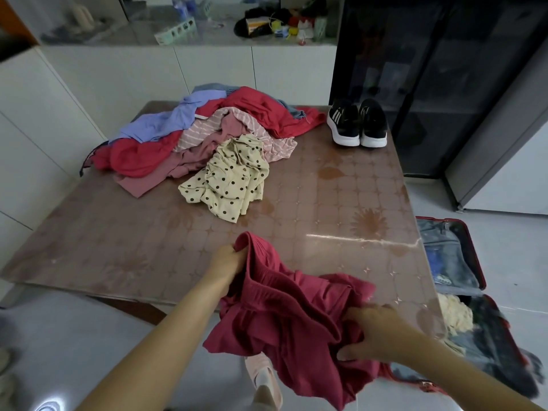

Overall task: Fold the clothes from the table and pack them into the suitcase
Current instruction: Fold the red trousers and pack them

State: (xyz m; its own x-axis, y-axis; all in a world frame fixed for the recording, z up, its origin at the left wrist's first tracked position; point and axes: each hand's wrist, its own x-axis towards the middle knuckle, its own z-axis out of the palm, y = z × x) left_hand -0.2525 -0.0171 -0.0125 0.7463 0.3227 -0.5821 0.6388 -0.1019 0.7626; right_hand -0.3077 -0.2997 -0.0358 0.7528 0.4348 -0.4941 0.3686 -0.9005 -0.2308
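Observation:
A crumpled dark red garment (290,315) hangs over the near edge of the brown table (118,238). My left hand (228,262) grips its upper edge above the tabletop. My right hand (373,330) grips a bunch of the same cloth lower down, off the table's near right corner. A heap of clothes (207,132) lies at the far side of the table: lilac, red, pink striped and dusty pink pieces, with a cream polka-dot garment (231,179) at its front. An open red-rimmed suitcase (471,262) lies on the floor to the right, with some items inside.
A pair of black sneakers (358,123) stands at the table's far right corner. A dark glass cabinet (430,69) rises behind it. White counter with clutter (275,25) runs along the back. My foot in a pink slipper (264,378) shows below the garment.

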